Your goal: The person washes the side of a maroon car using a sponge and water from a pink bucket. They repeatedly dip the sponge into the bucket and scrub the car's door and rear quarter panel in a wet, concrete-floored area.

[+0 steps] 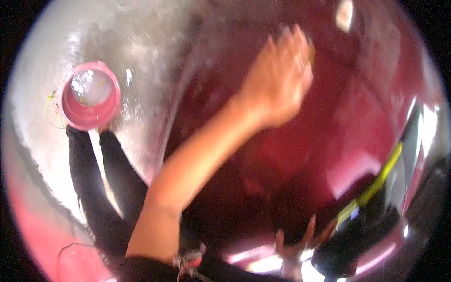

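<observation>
My left hand (278, 77) reaches far out over a dark red car body panel (282, 151), blurred by motion. A small yellowish bit shows at the edge of its fingers; whether they grip it is unclear. Whether this hand touches the paint cannot be told either. Low in the view, my right hand (297, 245) has its fingers spread over the glossy, reflecting part of the car, and nothing is visible in them. A long yellow strip (382, 176) slants away just beyond these fingers, beside dark glass (400, 183).
A pink bucket (116, 95) holding cloudy water stands on the wet floor (148, 67), in front of my black-trousered legs (84, 165). Thin yellow cord (45, 111) lies beside it. At lower left, a dark cable (70, 245) curves over a red surface (38, 232).
</observation>
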`<state>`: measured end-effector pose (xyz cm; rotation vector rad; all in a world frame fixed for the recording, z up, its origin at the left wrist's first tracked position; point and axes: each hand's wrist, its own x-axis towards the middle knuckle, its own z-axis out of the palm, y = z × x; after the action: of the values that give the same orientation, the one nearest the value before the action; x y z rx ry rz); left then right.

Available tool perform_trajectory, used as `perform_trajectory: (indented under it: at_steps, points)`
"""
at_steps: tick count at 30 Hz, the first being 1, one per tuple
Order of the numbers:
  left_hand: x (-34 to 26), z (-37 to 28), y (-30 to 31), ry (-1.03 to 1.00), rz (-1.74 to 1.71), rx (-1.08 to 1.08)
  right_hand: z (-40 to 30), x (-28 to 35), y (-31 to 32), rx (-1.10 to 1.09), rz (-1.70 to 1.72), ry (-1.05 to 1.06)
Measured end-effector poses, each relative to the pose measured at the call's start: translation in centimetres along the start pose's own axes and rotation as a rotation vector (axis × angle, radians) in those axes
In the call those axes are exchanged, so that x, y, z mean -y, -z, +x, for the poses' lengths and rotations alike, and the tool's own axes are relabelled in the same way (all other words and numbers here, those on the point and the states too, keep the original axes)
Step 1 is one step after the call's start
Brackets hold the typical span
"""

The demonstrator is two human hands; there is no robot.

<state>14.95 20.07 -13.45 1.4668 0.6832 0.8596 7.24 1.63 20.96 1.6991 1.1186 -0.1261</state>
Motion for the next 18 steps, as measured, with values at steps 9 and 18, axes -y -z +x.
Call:
perform_trajectory:
  at_steps: [9,18]
  points:
    - [8.3,0.1,-3.3,0.147,0.081,-0.181,-3.0,0.9,-3.0,-0.104,0.124,-0.102]
    - [7.6,-15.6,1.3,0.452,-0.157,0.216,-1.8,2.7,-0.9,-0.166,0.152,-0.076]
